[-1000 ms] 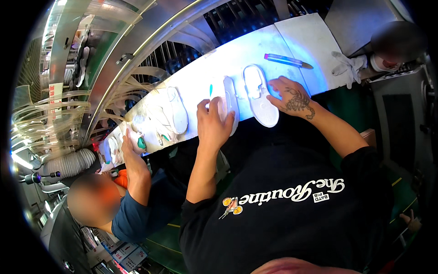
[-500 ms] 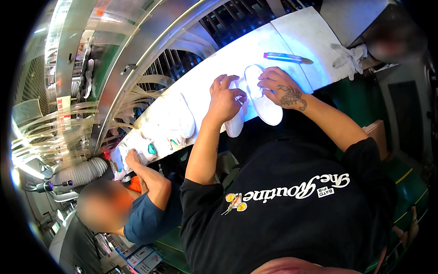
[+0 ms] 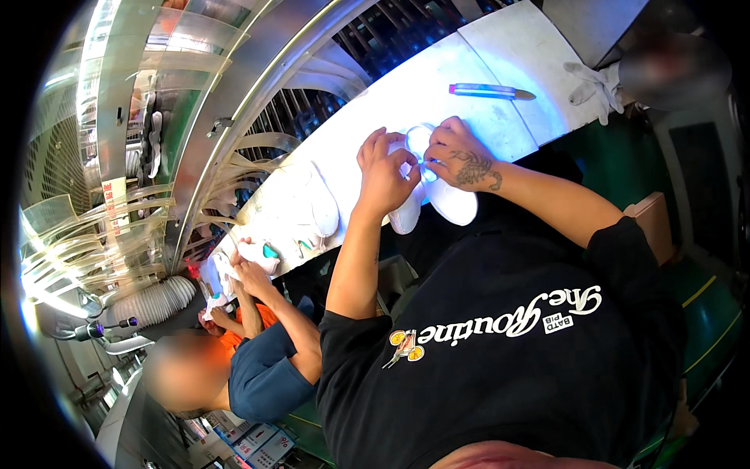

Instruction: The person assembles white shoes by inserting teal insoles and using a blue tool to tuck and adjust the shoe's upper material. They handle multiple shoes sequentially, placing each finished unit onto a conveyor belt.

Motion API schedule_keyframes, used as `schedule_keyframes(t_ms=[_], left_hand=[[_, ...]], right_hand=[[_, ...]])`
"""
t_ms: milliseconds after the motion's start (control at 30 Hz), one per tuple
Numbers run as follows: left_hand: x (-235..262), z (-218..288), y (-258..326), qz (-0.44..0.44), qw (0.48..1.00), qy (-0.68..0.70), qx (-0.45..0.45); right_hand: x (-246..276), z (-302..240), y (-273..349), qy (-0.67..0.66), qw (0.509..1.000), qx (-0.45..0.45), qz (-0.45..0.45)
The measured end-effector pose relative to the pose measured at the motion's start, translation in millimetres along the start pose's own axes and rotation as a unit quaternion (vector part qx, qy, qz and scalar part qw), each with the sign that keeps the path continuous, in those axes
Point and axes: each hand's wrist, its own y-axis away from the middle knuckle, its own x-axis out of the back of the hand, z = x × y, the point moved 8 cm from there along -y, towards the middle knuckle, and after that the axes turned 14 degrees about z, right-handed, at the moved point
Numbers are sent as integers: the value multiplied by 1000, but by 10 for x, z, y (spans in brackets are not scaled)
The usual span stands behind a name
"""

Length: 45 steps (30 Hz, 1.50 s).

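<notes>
Two white shoes lie side by side under bluish light: the left shoe (image 3: 404, 214) and the right shoe (image 3: 455, 205), toes pointed towards me. My left hand (image 3: 387, 173) is over the left shoe, thumb and forefinger pinched towards the gap between the pair. From the other side my right hand (image 3: 461, 159) reaches over the opening of the right shoe, its fingers closed. The fingertips of both hands come close together at that shoe's opening. Glare and the fingers hide what they pinch.
Beyond the hands a slim pen-like tool (image 3: 492, 91) lies on the white worktop (image 3: 516, 55). White gloves (image 3: 595, 87) rest at its right end. More white shoes (image 3: 319, 207) stand to the left, where a co-worker's hands (image 3: 250, 273) handle one. Metal machinery with clear strips (image 3: 266, 144) borders the far side.
My right hand has moved left, and its fingertips now come close to my left hand's. The right shoe has shifted slightly left. The co-worker's hands now lift a white shoe.
</notes>
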Motion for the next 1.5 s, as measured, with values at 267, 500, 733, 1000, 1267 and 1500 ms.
schedule_keyframes(t_ms=[267,500,733,1000,1267,1500], left_hand=[[-13,55,-4,-24,999,-31,6],[15,84,45,-21,998,-47,-28],[-4,63,36,1,999,-27,-24],[-21,84,88,62,996,-36,-52],[-147,199,95,25,985,-139,-98],[-114,238,67,7,989,-114,-91]], right_hand=[[-53,98,27,-20,999,14,-31],[-83,107,65,-24,999,27,1],[-46,119,32,-39,999,5,29],[-59,118,-43,-58,996,13,65],[56,25,-97,-88,994,67,27],[72,41,-58,-104,989,105,30]])
